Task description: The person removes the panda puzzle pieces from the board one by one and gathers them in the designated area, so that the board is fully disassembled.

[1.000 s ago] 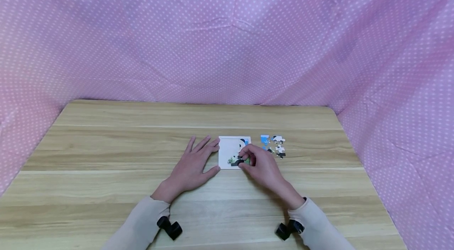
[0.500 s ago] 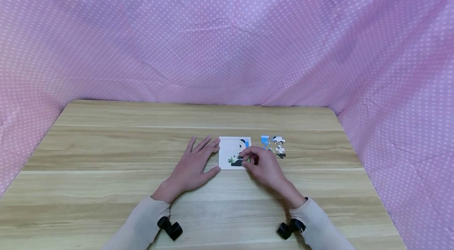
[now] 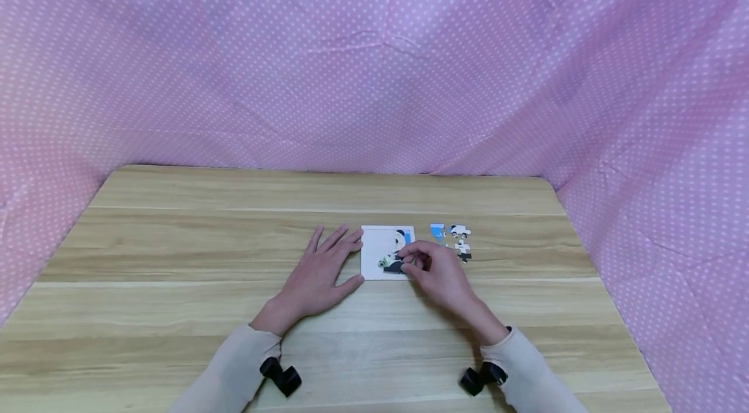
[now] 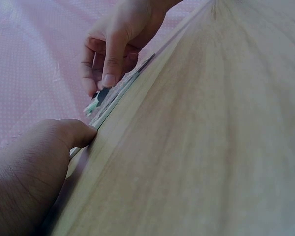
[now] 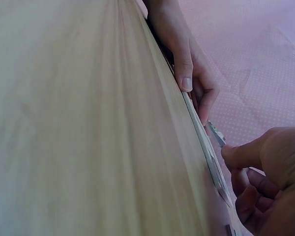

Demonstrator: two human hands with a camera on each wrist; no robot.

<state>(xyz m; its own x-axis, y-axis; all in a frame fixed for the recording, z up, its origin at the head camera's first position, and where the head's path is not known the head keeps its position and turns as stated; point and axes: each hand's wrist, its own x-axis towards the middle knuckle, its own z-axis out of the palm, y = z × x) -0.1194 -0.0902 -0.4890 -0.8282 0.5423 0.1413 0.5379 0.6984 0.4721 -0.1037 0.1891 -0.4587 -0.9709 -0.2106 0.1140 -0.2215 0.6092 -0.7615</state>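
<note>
A white square puzzle tray [image 3: 372,257] lies on the table. Along its right side sits a fitted puzzle piece [image 3: 400,239] with panda artwork. My left hand [image 3: 316,278] lies flat with spread fingers, its thumb and fingertips at the tray's left edge. Over the tray's lower right, my right hand [image 3: 440,278] pinches a puzzle piece [image 3: 391,263] printed in black, white and green between thumb and fingers. In the right wrist view this held piece [image 5: 217,133] tilts above the tray, its near end covered by the fingertips.
Right of the tray lie several loose puzzle pieces, among them a blue one [image 3: 437,231], a panda-face one [image 3: 459,231] and a black-and-white one [image 3: 463,250]; my right hand partly covers another. A pink dotted cloth [image 3: 374,75] hangs behind the wooden table [image 3: 205,237].
My right hand has shifted slightly to the right with the pinched puzzle piece, which has moved right over the tray's lower right. My left hand stays in place.
</note>
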